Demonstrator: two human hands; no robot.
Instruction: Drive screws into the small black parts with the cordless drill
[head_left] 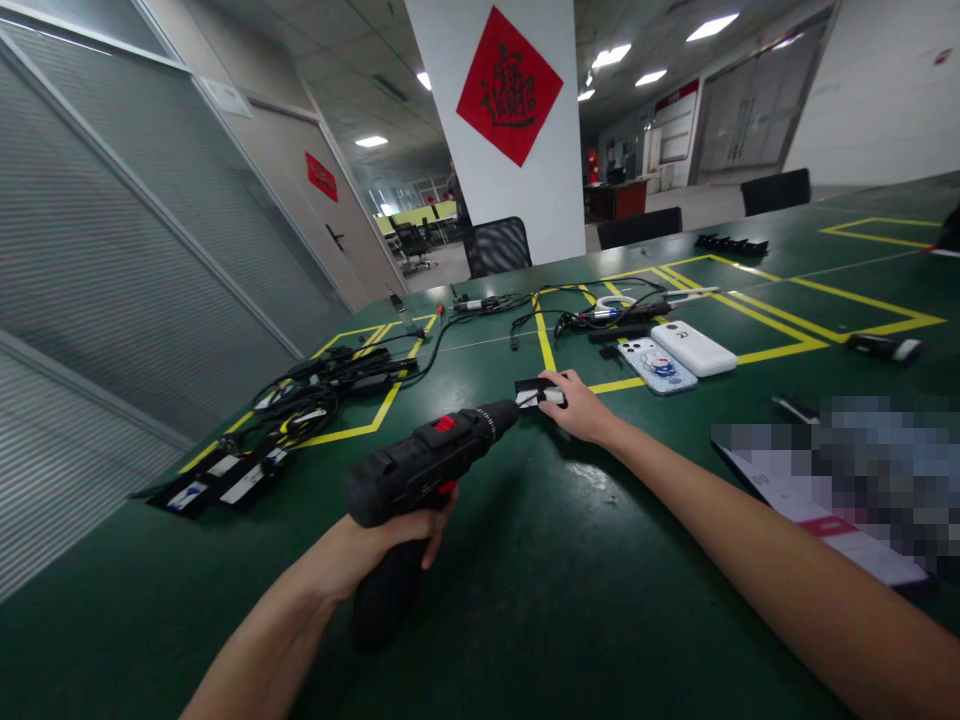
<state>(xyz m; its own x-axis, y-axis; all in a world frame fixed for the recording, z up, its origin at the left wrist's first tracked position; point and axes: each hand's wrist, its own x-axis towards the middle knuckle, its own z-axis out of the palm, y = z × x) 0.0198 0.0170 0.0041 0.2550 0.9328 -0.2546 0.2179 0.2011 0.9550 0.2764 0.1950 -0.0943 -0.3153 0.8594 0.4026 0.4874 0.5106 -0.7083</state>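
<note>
My left hand (401,540) is wrapped round the grip of a black cordless drill (427,455) with red details. The drill points right and away from me, its chuck end at a small black and white piece (529,394) on the green table. I cannot tell whether the tip touches it. My right hand (571,402) is closed on that piece from the right, fingers over its far edge and thumb on the near side. What lies under the fingers is hidden.
A heap of black cables (330,385) and black plates with white labels (225,478) lie left. Beyond the right hand are a phone (654,366), a white power bank (694,347) and more cables (600,318). A clipboard (862,550) lies right. Yellow tape (544,340) marks the table.
</note>
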